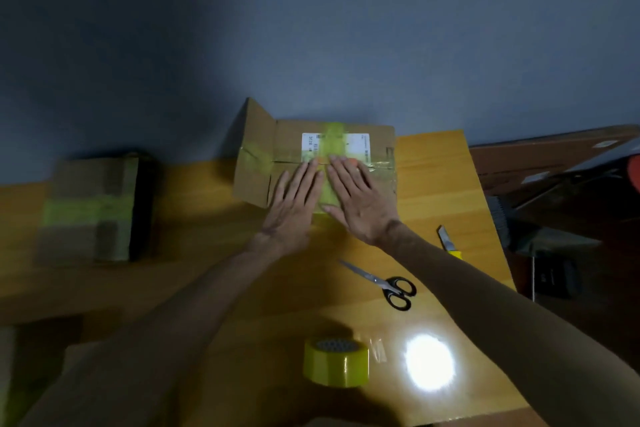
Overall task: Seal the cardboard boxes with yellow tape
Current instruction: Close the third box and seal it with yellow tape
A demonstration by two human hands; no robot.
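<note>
Well, the likeliest fault from here is a poor bond. If the palms press unevenly, the yellow tape strip [334, 135] could wrinkle or trap air over the label, and the side flap [252, 149] standing up at the left end might pull that seam apart. The cardboard box [287, 139] sits at the far middle of the tabletop [433, 177], the strip running front to back across its top. Both arms reach forward. The left hand [294, 201] and right hand [356, 198] lie palm down on the lid, either side of the strip, with fingers [311, 173] straight and close together, pressing and gripping nothing. The tape roll [336, 362] stands near the front edge, with scissors [388, 282] to its right; a second taped box [93, 208] sits well apart on the left.
</note>
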